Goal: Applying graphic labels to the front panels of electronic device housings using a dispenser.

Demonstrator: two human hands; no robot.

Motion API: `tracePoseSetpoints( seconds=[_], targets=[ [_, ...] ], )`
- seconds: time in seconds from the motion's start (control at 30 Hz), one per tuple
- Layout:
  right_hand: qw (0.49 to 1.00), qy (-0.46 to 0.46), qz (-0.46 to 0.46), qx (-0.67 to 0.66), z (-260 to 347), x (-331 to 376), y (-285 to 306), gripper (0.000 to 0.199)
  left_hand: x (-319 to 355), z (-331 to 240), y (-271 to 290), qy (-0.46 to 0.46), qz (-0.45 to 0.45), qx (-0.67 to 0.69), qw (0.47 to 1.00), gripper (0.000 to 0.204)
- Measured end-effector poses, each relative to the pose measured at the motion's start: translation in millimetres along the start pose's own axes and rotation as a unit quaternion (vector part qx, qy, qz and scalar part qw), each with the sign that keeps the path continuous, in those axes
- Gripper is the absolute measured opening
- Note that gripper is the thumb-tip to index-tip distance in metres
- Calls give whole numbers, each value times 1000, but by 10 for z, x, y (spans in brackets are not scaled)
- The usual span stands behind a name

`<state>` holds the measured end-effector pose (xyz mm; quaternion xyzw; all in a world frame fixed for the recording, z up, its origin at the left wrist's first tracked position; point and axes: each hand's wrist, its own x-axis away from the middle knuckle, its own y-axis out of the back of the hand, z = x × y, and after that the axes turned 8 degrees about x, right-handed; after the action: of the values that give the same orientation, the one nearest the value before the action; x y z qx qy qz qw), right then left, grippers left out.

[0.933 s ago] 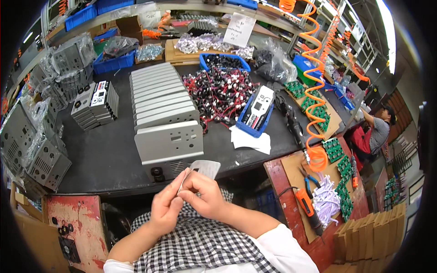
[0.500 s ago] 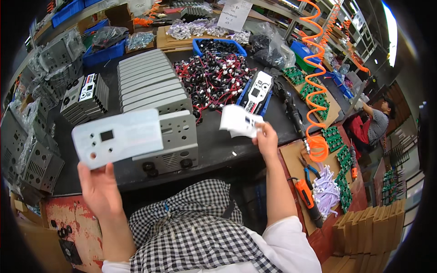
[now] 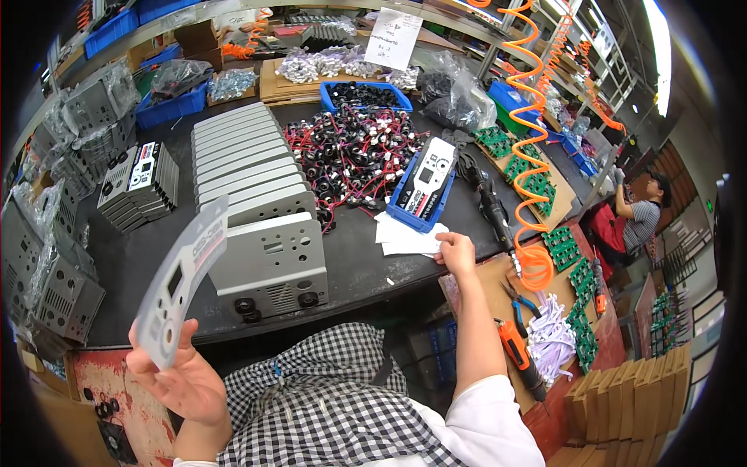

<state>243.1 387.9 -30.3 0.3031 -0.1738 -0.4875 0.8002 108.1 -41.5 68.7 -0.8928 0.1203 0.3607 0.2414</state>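
Note:
My left hand (image 3: 187, 381) is raised at the lower left. Its fingers pinch the lower end of a thin, bent panel label (image 3: 196, 263) with a dark window opening and small holes. Behind the label stands a grey metal housing (image 3: 268, 253), its punched front facing me. Over at the table's front edge, my right hand (image 3: 457, 253) has its fingers closed at the edge of some flat white sheets (image 3: 398, 236). Just beyond them is a blue tray (image 3: 421, 224) holding black-and-white panel labels (image 3: 432, 175).
A row of grey housings (image 3: 241, 156) runs back from the front one. Labelled housings (image 3: 144, 183) stand at left. Wired black parts (image 3: 350, 148) are heaped mid-table. An orange coiled hose (image 3: 533, 167) hangs at right, above pliers (image 3: 520, 307) and green circuit boards (image 3: 560, 247).
My left hand has lowered and turned the label edge-on. My right hand has lowered the white sheet to the table beside the tray. The view has shifted slightly.

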Motion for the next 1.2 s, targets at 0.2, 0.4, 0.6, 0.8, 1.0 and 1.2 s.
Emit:
tracePoseSetpoints(
  seconds=[0.2,0.4,0.6,0.8,1.0,1.2],
  targets=[
    [915,220,-278,194,221,520,-33,25,19,9,-102,-122,109,-101,981,27],
    [858,395,178,-277,1483,1998,-377,18,329,147,-134,-160,192,-99,963,26],
    [832,331,248,-369,1742,2567,-644,9,549,46,129,-191,193,-196,942,35],
    [866,417,147,-233,1671,2326,-689,7,364,-84,388,-112,71,-329,935,53],
    [866,443,119,-197,1507,1846,-619,4,96,429,533,299,-1,53,953,13],
    [897,407,45,-165,1469,1319,-791,15,-127,687,324,24,96,-267,959,9]
  ],
)
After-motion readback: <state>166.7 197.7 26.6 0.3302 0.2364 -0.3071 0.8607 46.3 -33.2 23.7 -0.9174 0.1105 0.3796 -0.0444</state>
